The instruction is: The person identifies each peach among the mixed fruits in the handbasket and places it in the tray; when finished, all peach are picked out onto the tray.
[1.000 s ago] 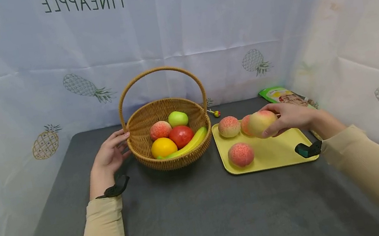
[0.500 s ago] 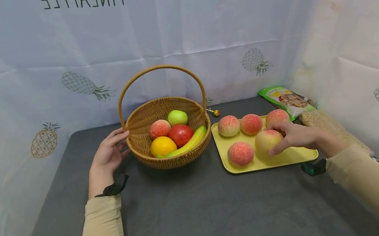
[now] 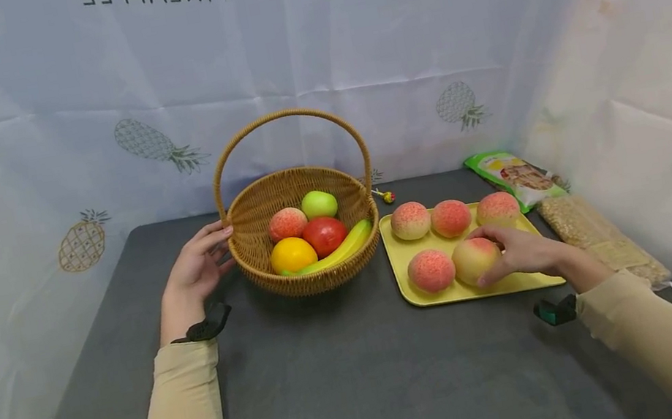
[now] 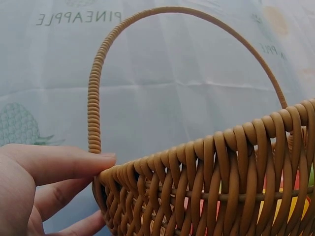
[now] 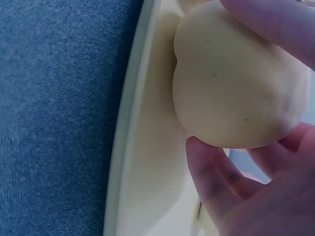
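My right hand [image 3: 520, 253] holds a pale yellow-and-pink peach [image 3: 473, 262] at the front of the yellow tray [image 3: 405, 294]. In the right wrist view, thumb and fingers grip opposite sides of this peach [image 5: 236, 78], low over the tray near its rim. Several other pinkish peaches stand on the tray, one of them [image 3: 431, 270] just left of the held one. With nearly straight fingers, my left hand [image 3: 195, 266] touches the left side of a wicker basket [image 3: 315, 281]. Up close, the left hand [image 4: 54, 172] has one digit at the rim by the handle's foot and others lower, against the outside.
Inside the basket lie a peach [image 3: 287, 224], a green apple [image 3: 319, 205], a red fruit [image 3: 325, 235], an orange [image 3: 293, 254] and bananas [image 3: 345, 246]. Right of the tray lie a green packet [image 3: 513, 176] and a bag of grain-like pieces [image 3: 601, 235]. Curtains [image 3: 281, 41] hang behind.
My right hand has brought the peach forward and down from above the tray's back row to its front row. My left hand stays at the basket. The head view has shifted slightly.
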`<state>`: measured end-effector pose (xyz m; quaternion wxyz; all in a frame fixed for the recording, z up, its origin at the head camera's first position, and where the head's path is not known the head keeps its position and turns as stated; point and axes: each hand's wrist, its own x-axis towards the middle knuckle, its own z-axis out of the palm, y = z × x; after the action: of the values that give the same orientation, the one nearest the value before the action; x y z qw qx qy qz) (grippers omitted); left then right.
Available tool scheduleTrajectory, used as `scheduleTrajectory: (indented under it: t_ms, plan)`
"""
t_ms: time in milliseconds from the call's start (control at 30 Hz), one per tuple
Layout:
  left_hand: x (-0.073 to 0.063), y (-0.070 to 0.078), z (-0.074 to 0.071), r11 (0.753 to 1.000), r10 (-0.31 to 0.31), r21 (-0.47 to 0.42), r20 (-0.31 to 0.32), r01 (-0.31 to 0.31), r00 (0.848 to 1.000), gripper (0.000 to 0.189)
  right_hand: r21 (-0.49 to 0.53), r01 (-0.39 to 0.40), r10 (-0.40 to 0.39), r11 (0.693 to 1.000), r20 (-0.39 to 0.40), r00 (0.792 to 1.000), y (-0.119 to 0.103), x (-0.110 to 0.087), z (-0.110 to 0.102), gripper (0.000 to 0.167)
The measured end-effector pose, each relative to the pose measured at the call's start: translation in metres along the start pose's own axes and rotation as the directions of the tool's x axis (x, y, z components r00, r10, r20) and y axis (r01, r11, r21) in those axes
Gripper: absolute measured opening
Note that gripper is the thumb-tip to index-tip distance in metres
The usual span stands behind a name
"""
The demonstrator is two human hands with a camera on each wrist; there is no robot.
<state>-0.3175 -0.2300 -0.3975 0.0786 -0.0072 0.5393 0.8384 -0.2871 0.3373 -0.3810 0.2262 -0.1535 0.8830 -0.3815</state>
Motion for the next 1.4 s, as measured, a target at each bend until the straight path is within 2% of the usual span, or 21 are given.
scheduleTrajectory:
  t_ms: [267, 400, 600, 733, 1000, 1200, 1400]
  plan:
    - [0.000, 0.002, 0.003, 1.000, -0.001, -0.024, -0.005, 0.001, 1.000, 0.028, 0.000, 0.008, -0.008, 1.000, 0.026, 1.000, 0.002, -0.001, -0.003, 0.080]
    - [0.000, 0.001, 0.003, 0.999, 0.000, -0.032, -0.008, 0.000, 1.000, 0.026, 0.008, 0.041, -0.041, 0.999, 0.050, 0.998, -0.004, -0.002, -0.011, 0.083]
    - [-0.001, 0.004, 0.000, 1.000, 0.006, -0.019, -0.022, -0.007, 1.000, 0.025, 0.014, 0.097, -0.097, 0.995, 0.047, 0.994, -0.036, 0.003, -0.033, 0.082]
    - [-0.001, 0.003, 0.001, 1.000, 0.006, -0.015, -0.023, -0.007, 1.000, 0.024, 0.011, 0.118, -0.118, 0.993, 0.051, 0.992, -0.060, 0.014, -0.038, 0.078]
    - [0.002, -0.003, 0.003, 1.000, -0.011, -0.003, -0.026, 0.011, 1.000, 0.023, 0.041, 0.165, -0.168, 0.985, 0.089, 0.982, -0.099, 0.037, -0.025, 0.066]
    - [0.003, -0.004, 0.002, 1.000, -0.001, 0.001, -0.032, 0.001, 0.999, 0.026, 0.010, 0.203, -0.203, 0.979, 0.109, 0.973, -0.132, 0.062, -0.014, 0.057]
    - [0.002, -0.004, 0.003, 1.000, 0.011, -0.003, -0.047, -0.011, 0.999, 0.024, -0.024, 0.253, -0.247, 0.967, 0.144, 0.958, -0.166, 0.089, -0.007, 0.056]
